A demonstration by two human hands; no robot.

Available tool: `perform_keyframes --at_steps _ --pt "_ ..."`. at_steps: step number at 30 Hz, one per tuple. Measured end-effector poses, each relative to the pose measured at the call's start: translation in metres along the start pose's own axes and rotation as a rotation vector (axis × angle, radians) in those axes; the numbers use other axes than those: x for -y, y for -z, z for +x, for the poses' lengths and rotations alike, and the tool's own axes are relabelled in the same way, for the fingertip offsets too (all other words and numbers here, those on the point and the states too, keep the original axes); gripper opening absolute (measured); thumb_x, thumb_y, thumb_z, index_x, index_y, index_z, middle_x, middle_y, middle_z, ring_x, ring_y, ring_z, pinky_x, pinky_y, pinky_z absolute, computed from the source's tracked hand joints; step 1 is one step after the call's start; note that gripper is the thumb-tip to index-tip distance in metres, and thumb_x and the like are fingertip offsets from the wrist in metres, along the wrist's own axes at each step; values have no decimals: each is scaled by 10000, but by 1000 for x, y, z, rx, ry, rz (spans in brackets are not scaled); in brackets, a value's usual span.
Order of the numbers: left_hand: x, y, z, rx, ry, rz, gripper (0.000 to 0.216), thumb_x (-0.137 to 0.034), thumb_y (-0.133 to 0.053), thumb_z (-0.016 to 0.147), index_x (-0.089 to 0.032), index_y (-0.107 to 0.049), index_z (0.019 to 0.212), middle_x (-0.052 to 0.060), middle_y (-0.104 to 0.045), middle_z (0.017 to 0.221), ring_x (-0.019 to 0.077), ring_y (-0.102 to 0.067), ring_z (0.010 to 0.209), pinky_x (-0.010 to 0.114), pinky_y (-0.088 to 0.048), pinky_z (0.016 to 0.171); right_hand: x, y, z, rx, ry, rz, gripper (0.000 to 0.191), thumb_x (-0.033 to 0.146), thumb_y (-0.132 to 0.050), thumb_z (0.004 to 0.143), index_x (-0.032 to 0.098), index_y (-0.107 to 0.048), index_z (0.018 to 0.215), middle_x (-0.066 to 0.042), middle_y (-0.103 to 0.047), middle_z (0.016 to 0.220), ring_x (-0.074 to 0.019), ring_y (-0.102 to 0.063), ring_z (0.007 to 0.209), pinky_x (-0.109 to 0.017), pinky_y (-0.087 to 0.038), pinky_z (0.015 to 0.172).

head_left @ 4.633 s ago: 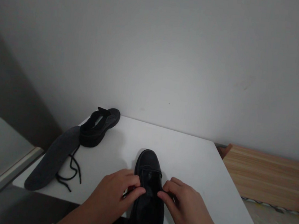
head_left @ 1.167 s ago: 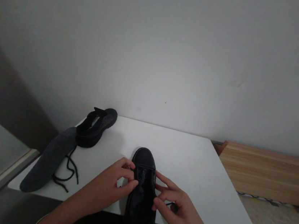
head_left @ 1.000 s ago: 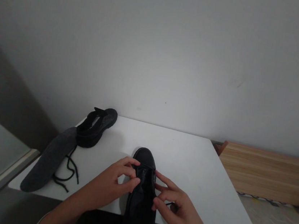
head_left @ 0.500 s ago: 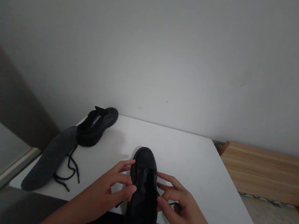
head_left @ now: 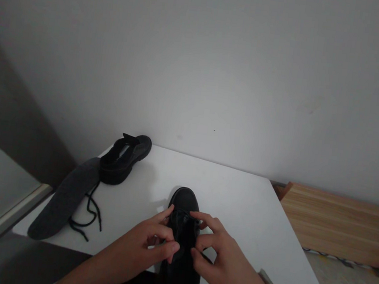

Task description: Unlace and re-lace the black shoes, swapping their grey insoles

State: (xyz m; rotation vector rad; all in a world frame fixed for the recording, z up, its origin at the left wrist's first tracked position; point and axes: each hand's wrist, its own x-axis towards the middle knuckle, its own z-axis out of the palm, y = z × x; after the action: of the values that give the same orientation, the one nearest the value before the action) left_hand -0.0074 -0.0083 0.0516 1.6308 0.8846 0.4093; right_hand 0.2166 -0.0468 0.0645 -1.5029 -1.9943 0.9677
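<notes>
One black shoe (head_left: 185, 199) pokes past the near edge of the white surface (head_left: 244, 204), and a finger of the right hand (head_left: 219, 254) has just moved onto its top, perhaps steadying it, near the curled left hand (head_left: 147, 243); whether either pinches anything, I cannot tell.

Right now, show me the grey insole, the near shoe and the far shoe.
Grey insole (head_left: 66, 197): head view, middle of its flat face.
Near shoe (head_left: 186, 239): head view, inside its opening.
Far shoe (head_left: 128, 160): head view, side of its upper.
</notes>
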Motion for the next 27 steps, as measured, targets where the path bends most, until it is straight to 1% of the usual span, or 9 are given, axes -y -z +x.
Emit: perform_keyframes --at_steps 3,8,11,14,16,18,20,23,27 --pt "1 1 -1 -8 -3 -35 371 -481 -590 917 -183 -708 730 82 -472 1553 328 -63 1557 453 -446 1059 1 1 -1 2 17 -18 170 126 -635 789 204 -670 643 -75 -537 1438 -297 -524 1290 -486 -391 1089" --pt "4 6 -5 -22 -5 -105 390 -516 -608 906 -182 -712 734 120 -468 1553 347 -116 1550 437 -508 977 -5 3 -15 -69 -39 80 243 247 -578 892 200 -654 665 -111 -493 1493 -295 -570 1262 -487 -459 1042" --pt "4 7 -5 -17 -12 -121 391 -523 -613 903 -185 -725 741 128 -512 1519 363 -183 1535 461 -485 1006 -5 5 -22 20 -77 150 273 303 -574 909 202 -670 675 -125 -556 1460 -316 -537 1335 -508 -437 1087" --pt "1 5 -3 -12 -14 -93 382 -522 -627 893 -191 -731 733 131 -644 1383 354 -186 1535 495 -418 1071 1 9 -23 115 -99 201 296 321 -578 911 202 -689 662 -113 -599 1429 -311 -410 1445 -520 -349 1168" --pt "-4 4 -2 -5 -4 -78 373 -518 -637 885 -193 -732 728 134 -710 1279 340 -137 1547 504 -394 1085 5 11 -23 124 -109 196 291 313 -584 905 202 -692 658 -94 -561 1468 -308 -363 1469 -522 -298 1199" --pt "-9 2 -1 12 0 -88 362 -510 -644 880 -194 -731 725 134 -729 1239 326 -82 1555 496 -400 1074 9 13 -23 138 -101 178 258 293 -594 892 201 -696 673 -79 -495 1520 -306 -350 1473 -503 -282 1211" --pt "-12 1 0 30 -3 -103 357 -506 -648 877 -193 -732 727 131 -713 1271 321 -57 1557 480 -415 1058 10 15 -23 160 -88 161 232 283 -595 885 198 -689 691 -85 -430 1557 -303 -367 1463 -473 -304 1205" --pt "-13 2 1 44 -13 -103 362 -516 -657 873 -193 -736 729 125 -676 1336 329 -88 1554 477 -392 1078 11 17 -25 171 -69 150 209 295 -591 886 193 -671 722 -102 -371 1587 -297 -416 1436 -424 -390 1154" --pt "-10 3 3 61 -30 -112 370 -525 -659 871 -192 -733 729 127 -678 1325 331 -88 1555 497 -342 1120 11 15 -25 152 -13 114 183 261 -611 857 190 -672 700 -83 -444 1561 -298 -486 1390 -346 -479 1067"
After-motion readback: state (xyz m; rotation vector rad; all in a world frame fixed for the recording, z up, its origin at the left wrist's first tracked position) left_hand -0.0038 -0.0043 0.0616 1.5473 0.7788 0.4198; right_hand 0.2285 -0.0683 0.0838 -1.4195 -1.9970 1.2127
